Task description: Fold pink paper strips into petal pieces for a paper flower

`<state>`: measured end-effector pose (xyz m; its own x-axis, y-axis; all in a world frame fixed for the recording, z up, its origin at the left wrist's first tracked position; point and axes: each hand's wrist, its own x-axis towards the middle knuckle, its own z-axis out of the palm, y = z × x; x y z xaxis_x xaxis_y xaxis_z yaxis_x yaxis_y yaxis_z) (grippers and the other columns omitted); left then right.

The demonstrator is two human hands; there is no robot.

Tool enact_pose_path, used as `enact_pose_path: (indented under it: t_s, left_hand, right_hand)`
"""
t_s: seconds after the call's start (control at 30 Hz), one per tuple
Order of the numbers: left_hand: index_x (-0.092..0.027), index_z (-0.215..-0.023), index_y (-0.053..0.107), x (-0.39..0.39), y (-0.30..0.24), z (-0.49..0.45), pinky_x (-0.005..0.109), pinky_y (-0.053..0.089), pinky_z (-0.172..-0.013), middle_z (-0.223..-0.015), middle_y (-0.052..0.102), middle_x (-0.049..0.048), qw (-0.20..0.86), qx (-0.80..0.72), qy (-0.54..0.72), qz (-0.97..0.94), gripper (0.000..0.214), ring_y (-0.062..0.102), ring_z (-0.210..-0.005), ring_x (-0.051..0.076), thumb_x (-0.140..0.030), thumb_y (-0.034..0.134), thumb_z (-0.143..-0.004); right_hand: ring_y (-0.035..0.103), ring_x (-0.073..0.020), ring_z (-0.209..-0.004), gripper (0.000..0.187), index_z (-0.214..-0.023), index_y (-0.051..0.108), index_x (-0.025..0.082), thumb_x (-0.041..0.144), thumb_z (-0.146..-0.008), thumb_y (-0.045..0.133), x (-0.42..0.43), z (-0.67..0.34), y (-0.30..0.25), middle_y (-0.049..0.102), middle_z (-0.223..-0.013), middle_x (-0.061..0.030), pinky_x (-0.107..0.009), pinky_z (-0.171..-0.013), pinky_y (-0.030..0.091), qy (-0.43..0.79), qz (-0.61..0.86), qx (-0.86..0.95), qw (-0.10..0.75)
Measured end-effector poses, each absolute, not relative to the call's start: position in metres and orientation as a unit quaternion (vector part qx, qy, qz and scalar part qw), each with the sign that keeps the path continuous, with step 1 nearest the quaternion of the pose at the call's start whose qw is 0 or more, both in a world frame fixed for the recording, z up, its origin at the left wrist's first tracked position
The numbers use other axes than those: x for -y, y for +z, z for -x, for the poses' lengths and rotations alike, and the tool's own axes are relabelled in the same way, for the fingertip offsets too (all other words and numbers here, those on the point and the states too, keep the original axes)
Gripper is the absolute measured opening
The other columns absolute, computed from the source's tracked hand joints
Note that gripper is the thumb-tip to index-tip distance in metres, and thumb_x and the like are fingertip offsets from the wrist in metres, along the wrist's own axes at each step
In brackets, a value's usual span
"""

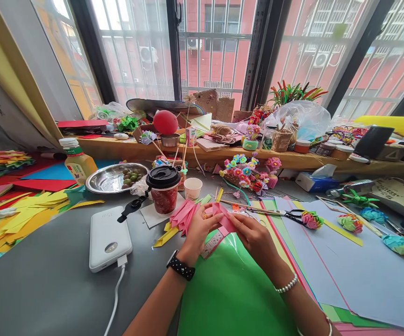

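Observation:
Both my hands meet over a green paper sheet (pixel 233 289) and pinch a small folded pink paper piece (pixel 223 215). My left hand (pixel 199 232), with a black watch on its wrist, grips the piece's left end. My right hand (pixel 254 238), with a pearl bracelet, grips its right side with closed fingers. A fan of folded pink paper pieces (pixel 183 215) lies just left of my left hand. A ruler (pixel 213 244) pokes out under my hands.
A white power bank (pixel 109 238) with cable lies at left beside a lidded cup (pixel 163 189), a small paper cup (pixel 192 188) and a metal dish (pixel 112 178). Scissors (pixel 289 214) and paper flowers (pixel 312 219) lie right on grey sheets (pixel 356 266). Yellow paper strips (pixel 19 219) pile far left.

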<state>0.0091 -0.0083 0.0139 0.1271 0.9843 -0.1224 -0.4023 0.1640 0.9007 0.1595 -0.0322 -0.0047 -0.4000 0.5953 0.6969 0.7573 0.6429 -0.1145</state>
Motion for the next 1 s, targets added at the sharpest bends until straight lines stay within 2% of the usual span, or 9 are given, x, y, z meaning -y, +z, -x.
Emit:
enact_pose_path:
  t_s: [0.53,0.73,1.0]
  left_hand:
    - [-0.015,-0.093,0.044,0.006,0.0114,-0.0086,0.023,0.048,-0.058,-0.071,0.063,0.0034,0.641,-0.402,0.53,-0.383,0.043,0.06,-0.061,0.013,-0.014,0.068,-0.058]
    - [-0.015,-0.096,0.043,0.0068,0.0114,-0.0079,0.024,0.048,-0.061,-0.071,0.063,0.0036,0.64,-0.396,0.526,-0.395,0.042,0.06,-0.062,0.013,-0.018,0.066,-0.061]
    - [-0.015,-0.099,0.044,0.0064,0.011,-0.0074,0.023,0.047,-0.059,-0.068,0.061,0.0014,0.629,-0.404,0.53,-0.399,0.048,0.059,-0.061,0.012,-0.022,0.068,-0.058]
  right_hand:
    - [0.058,-0.0199,-0.087,0.032,-0.11,0.053,0.016,0.013,-0.082,0.039,0.0316,-0.1589,-0.006,0.062,-0.098,-0.011,-0.032,-0.073,0.05,-0.119,0.399,0.836,0.358]
    - [0.058,-0.0211,-0.086,0.032,-0.11,0.053,0.014,0.013,-0.082,0.038,0.0319,-0.1582,-0.0064,0.062,-0.098,-0.0123,-0.033,-0.071,0.05,-0.146,0.404,0.837,0.339]
    - [0.057,-0.0203,-0.088,0.032,-0.111,0.052,0.015,0.012,-0.082,0.038,0.0315,-0.1579,-0.0095,0.061,-0.099,-0.0118,-0.033,-0.073,0.05,-0.141,0.399,0.84,0.34]
